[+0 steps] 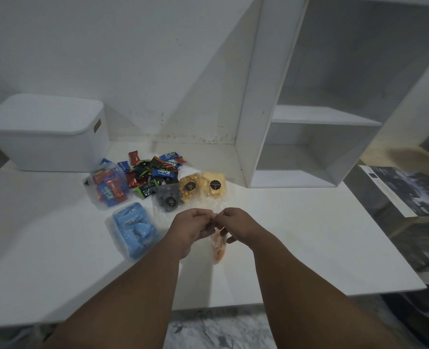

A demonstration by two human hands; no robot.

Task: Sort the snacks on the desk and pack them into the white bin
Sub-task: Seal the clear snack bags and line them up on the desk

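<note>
My left hand and my right hand meet above the desk's middle, both pinching the top of a clear bag of orange crackers that hangs between them. The white bin stands at the back left with its lid on. A pile of small wrapped snacks lies beyond my hands. Around it sit a clear tub of red and blue packets, a clear tub of light-blue packets, a dark cookie bag, an orange snack bag and a pale yellow snack bag.
A white shelf unit stands on the back right of the white desk. The desk's front edge runs just below my forearms, with a marbled floor under it. A dark printed sheet lies off the desk's right side.
</note>
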